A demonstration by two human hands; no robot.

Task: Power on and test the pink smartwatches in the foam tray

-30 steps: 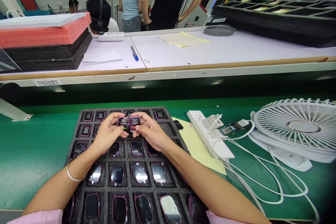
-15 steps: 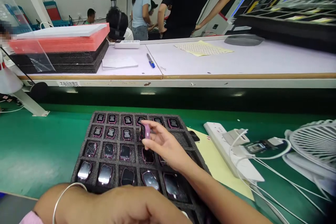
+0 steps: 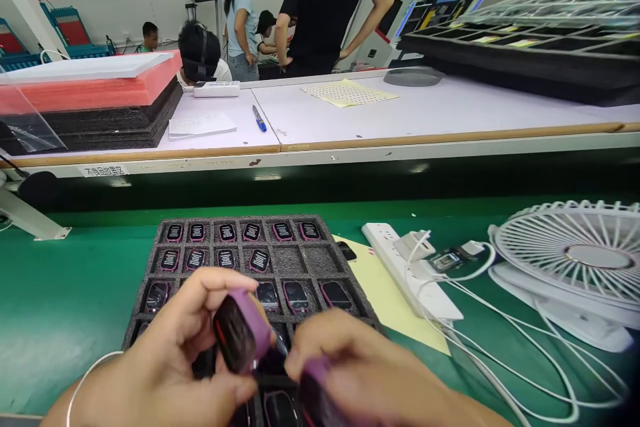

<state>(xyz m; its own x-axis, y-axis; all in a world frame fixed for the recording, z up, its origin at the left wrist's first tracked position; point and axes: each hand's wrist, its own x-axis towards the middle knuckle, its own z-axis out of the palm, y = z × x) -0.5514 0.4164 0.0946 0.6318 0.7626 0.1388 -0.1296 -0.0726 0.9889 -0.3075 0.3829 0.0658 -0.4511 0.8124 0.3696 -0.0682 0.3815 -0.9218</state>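
My left hand (image 3: 195, 347) is closed around a purple smartwatch (image 3: 240, 333), its dark screen tilted toward me. Close beside it, my right hand (image 3: 360, 367) grips a second purple smartwatch (image 3: 320, 387), smeared by motion. Beneath both hands lies a dark grey foam tray (image 3: 287, 260) divided into compartments. Watches with lit text screens fill its far row, among them a watch (image 3: 309, 231) at the far right. In the second row, a lit watch (image 3: 259, 260) lies left of two bare compartments. Nearer rows hold dark-screened watches, such as one (image 3: 296, 296); my hands hide several compartments.
Right of the tray are a yellow sheet (image 3: 405, 307), a white power strip (image 3: 410, 273) with trailing cables, and a white fan (image 3: 575, 260). A raised shelf (image 3: 330, 120) behind bears foam sheets (image 3: 90, 113), a pen (image 3: 259, 119) and black trays (image 3: 500, 67). Several people are beyond.
My right hand has come back from the tray's second row toward me. My left hand has risen into view with a watch. The camera view has shifted right.
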